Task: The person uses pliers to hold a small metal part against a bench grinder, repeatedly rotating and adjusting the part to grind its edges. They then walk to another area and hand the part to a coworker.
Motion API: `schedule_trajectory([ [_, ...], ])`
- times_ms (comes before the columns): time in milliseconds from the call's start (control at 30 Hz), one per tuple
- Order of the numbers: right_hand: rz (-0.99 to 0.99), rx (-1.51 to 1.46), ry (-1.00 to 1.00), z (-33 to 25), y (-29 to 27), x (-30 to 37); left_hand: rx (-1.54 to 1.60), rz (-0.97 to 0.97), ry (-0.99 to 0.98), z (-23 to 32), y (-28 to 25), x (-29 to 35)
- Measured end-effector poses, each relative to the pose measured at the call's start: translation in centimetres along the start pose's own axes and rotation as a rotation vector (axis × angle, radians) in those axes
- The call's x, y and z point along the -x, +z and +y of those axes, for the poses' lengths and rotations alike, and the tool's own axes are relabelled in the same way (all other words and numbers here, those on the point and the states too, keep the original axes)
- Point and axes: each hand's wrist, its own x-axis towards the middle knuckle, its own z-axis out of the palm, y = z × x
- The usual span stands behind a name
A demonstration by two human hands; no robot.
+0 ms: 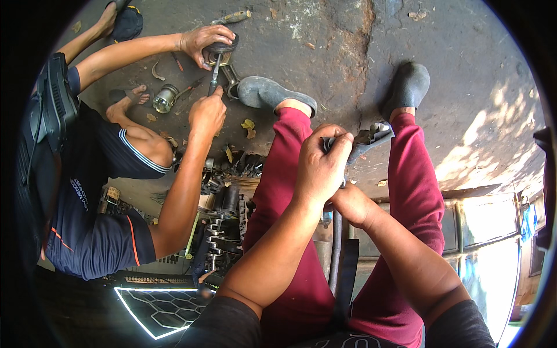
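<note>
My left hand [326, 162] is closed in a fist, thumb on top, around a dark grey part. The part's curved, open end [371, 138] juts out to the right, between my lower legs; its exact kind is unclear. My right hand [351, 206] sits just below, against the underside of my left. Its fingers curl inward and are mostly hidden, with a small bit of metal showing between the two hands. Both hands are over my spread legs in dark red trousers [284, 174].
At left, another person presses a screwdriver [215, 72] against a piston [223, 46] with a connecting rod. Another piston [165, 98] and a wooden-handled tool [235, 17] lie on the dirty floor. A crankshaft [214, 240] rests among engine parts. My grey shoes [413, 84] are ahead.
</note>
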Motion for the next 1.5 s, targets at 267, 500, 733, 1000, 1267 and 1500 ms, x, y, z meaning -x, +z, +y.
schedule_trajectory([
  [267,0.0,-0.029,0.002,-0.3,0.2,0.0,0.004,0.003,0.016,-0.1,-0.1,0.0],
  [500,-0.009,-0.109,-0.008,-0.4,0.2,0.2,0.017,-0.011,-0.004,-0.3,-0.3,0.0],
  [733,-0.018,-0.142,-0.009,-0.2,0.1,0.3,0.011,-0.016,-0.014,-0.5,-0.3,0.3],
  [1000,-0.02,-0.141,0.006,-0.5,0.0,0.4,0.008,-0.013,0.001,-0.6,-0.3,0.4],
  [1267,-0.025,-0.16,-0.002,-0.4,0.0,0.4,0.023,-0.016,-0.007,-1.0,-0.4,0.4],
  [1500,-0.027,-0.165,0.01,-0.2,0.0,0.1,0.015,-0.012,-0.009,-0.7,-0.4,0.5],
])
